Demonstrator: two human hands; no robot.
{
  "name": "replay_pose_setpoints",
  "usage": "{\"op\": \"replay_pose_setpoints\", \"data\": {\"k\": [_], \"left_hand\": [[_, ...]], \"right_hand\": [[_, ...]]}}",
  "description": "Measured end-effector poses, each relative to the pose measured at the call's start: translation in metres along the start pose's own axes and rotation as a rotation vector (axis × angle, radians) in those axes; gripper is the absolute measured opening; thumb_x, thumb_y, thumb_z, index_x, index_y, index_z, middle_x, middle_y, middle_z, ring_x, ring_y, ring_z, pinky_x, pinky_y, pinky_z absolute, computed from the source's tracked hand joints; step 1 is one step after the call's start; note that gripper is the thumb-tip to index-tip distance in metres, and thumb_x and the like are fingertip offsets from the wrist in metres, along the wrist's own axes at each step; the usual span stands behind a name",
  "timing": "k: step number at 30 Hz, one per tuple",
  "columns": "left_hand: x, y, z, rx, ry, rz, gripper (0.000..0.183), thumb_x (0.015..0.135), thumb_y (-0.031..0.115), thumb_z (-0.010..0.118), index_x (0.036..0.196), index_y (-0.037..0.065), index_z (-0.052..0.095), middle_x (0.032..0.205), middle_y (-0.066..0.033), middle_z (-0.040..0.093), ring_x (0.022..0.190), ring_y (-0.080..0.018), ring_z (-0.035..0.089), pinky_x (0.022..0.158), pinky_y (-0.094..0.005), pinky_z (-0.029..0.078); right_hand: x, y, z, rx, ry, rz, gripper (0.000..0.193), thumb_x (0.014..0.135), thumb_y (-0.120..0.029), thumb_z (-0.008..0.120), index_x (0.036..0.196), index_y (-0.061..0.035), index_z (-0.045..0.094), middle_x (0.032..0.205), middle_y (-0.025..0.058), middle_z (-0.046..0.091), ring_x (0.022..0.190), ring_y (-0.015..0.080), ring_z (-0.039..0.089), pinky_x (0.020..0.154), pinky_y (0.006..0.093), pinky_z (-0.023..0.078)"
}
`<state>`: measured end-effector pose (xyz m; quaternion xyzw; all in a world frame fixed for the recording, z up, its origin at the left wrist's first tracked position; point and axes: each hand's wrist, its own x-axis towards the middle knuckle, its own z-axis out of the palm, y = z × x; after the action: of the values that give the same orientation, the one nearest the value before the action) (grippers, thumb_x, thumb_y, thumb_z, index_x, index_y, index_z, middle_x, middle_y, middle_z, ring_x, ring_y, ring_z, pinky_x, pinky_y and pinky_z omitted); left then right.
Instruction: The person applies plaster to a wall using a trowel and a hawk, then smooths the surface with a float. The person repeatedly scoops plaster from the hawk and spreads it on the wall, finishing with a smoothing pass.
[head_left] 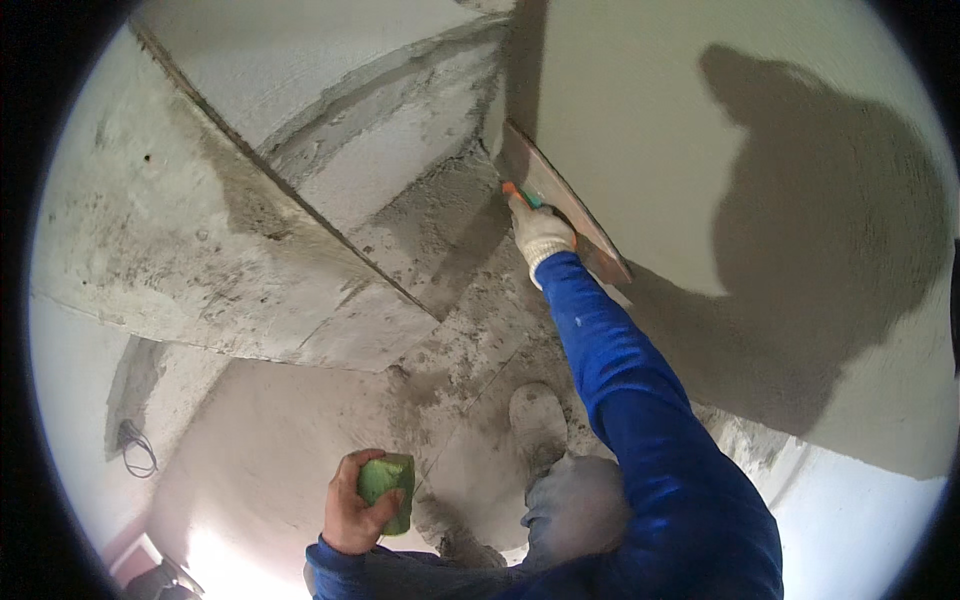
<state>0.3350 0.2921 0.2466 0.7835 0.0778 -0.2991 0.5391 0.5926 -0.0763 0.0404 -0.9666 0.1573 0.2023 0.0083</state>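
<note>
My right hand (543,228), in a pale knitted glove, is stretched out and wrapped around the orange-and-green handle of a long, flat plastering float (548,178). The float's blade lies against or very close to the grey plastered wall (640,110) on the right, by its corner. My bare left hand (348,512) is low in front of me, fingers and thumb closed around a green sponge (388,482), well away from the wall.
A large, stained board or slab (200,230) juts in from the left, its edge reaching toward the middle. Below lies a floor (470,370) spattered with mortar, where my feet stand. A coiled dark wire (137,450) hangs at the lower left. My shadow covers part of the right wall.
</note>
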Motion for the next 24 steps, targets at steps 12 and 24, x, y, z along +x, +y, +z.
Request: {"op": "replay_pose_setpoints", "data": {"k": [12,24], "left_hand": [[0.004,-0.008,0.002,0.004,-0.11,-0.079,0.048,0.072,0.014,0.073,0.115,0.0,0.057,0.104,-0.0151,0.062,0.095,-0.0231,0.062,0.083,-0.0338,0.05],[0.009,-0.016,0.0,-0.033,0.01,-0.104,0.05,0.073,0.011,0.07,0.118,0.0,0.052,0.098,-0.0138,0.065,0.088,-0.021,0.063,0.08,-0.033,0.051]], "right_hand": [[-0.283,0.271,0.125,-0.232,-0.087,0.058,0.051,0.092,-0.025,0.051,0.141,-0.0343,0.04,0.101,0.0168,0.065,0.083,0.0326,0.068,0.065,0.0469,0.055],[0.005,0.008,0.002,-0.084,-0.144,-0.173,0.07,0.094,-0.067,0.027,0.132,-0.0147,0.053,0.11,0.0181,0.066,0.095,0.0307,0.067,0.083,0.0405,0.052]]}}
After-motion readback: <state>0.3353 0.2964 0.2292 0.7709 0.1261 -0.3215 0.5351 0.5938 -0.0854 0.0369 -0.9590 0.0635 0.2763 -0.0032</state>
